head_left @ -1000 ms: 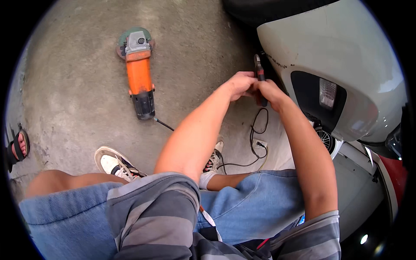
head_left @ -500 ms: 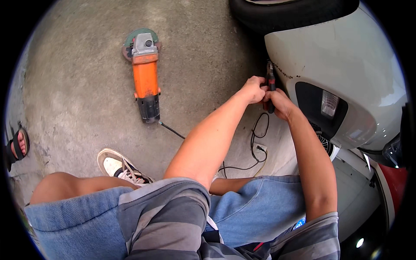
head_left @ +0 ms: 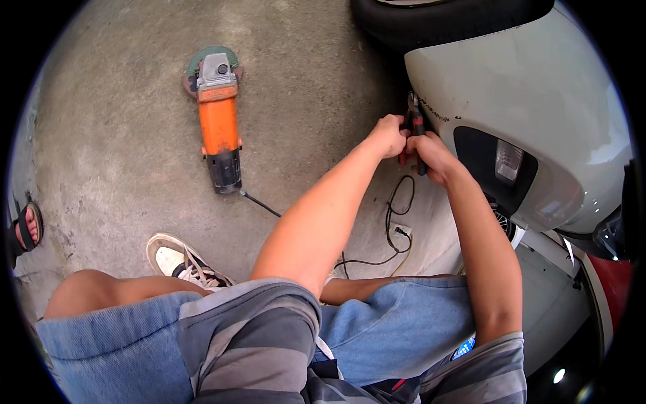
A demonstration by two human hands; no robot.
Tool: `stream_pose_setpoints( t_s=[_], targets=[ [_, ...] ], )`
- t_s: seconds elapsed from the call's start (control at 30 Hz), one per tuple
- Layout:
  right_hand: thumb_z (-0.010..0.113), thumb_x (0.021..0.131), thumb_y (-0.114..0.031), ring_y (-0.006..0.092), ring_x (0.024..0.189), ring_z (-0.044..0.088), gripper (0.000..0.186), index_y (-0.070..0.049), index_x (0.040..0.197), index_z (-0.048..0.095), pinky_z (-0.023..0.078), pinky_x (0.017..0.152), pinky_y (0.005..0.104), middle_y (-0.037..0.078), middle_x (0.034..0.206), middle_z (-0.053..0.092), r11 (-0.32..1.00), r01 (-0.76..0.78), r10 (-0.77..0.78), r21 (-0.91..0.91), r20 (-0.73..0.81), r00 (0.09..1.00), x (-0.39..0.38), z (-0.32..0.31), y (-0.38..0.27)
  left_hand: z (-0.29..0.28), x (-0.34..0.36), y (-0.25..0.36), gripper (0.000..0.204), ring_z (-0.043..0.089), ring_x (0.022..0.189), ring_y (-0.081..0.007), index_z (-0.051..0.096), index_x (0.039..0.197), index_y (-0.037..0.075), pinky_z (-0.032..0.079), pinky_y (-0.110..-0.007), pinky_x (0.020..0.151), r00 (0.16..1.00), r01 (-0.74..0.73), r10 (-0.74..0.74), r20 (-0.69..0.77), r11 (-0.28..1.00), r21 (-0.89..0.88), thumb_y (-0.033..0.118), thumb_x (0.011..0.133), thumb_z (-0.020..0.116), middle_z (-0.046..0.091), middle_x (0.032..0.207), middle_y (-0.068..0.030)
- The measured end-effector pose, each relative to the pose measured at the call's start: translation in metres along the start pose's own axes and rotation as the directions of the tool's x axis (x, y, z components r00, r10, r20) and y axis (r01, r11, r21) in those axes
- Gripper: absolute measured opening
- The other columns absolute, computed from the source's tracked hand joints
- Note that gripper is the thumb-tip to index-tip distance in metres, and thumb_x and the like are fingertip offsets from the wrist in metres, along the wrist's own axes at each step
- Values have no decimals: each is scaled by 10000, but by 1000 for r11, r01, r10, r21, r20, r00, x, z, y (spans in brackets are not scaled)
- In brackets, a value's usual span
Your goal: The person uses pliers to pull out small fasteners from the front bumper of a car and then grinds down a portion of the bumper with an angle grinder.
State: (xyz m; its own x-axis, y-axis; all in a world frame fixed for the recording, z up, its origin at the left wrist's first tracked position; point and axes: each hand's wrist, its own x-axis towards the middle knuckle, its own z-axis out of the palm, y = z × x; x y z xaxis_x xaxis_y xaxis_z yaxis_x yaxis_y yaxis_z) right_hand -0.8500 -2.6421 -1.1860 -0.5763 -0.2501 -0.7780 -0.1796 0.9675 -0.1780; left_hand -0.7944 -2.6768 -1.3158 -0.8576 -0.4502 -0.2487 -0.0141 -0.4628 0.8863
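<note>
Pliers (head_left: 417, 122) with red and black handles are held in both my hands, their metal jaws at the lower edge of a pale car bumper (head_left: 498, 74). My left hand (head_left: 389, 137) is closed round one handle, its fingertips partly hidden. Round the other handle, my right hand (head_left: 433, 156) is closed too, and that handle's black end sticks out below it. Whether the jaws bite on anything is too small to tell. Dark scuffs mark the bumper edge just beside the jaws.
An orange angle grinder (head_left: 219, 124) lies on the concrete floor to the left, its cord running under my left forearm. A black cable (head_left: 389, 215) loops to a pale socket block (head_left: 400, 231). A tyre (head_left: 444, 23) is at the top; someone's sandalled foot (head_left: 28, 227) at far left.
The pliers' handles have spread a little apart, my left hand moving slightly left and up. The whole view has shifted slightly.
</note>
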Motion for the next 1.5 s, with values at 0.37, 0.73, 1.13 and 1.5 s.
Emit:
stream_pose_setpoints(
  t_s=[0.37,0.73,1.13,1.5],
  targets=[
    [531,822,-193,167,674,467,179,-27,871,580,342,589,335,63,755,539,1000,-15,16,4,-234,972,11,5,10,3,6,4,253,567,879,-196,653,993,26,443,-315,832,964,191,-83,251,875,-444,137,894,448,638,920,-72],
    [531,807,-220,240,595,589,253,22,831,603,435,482,384,120,704,594,992,-52,-8,-114,-475,880,-4,20,-1,16,9,9,215,563,850,-195,629,954,29,458,-350,804,995,56,-2,102,846,-531,76,859,442,614,904,-83],
    [524,799,-169,192,568,507,181,-3,779,594,370,499,351,90,695,567,995,0,-15,-100,-153,988,-5,-8,51,37,-17,-19,280,603,1052,-207,567,1199,-21,465,-320,903,981,4,42,187,970,-241,48,930,532,636,1182,-121],
    [499,813,-110,149,614,469,113,-51,867,580,348,540,327,29,710,528,1000,16,-12,14,-235,972,5,-8,48,31,-12,8,327,623,1073,-201,589,1156,-70,492,-284,883,997,18,-9,73,992,-123,-87,830,562,662,1132,-172]
  ],
)
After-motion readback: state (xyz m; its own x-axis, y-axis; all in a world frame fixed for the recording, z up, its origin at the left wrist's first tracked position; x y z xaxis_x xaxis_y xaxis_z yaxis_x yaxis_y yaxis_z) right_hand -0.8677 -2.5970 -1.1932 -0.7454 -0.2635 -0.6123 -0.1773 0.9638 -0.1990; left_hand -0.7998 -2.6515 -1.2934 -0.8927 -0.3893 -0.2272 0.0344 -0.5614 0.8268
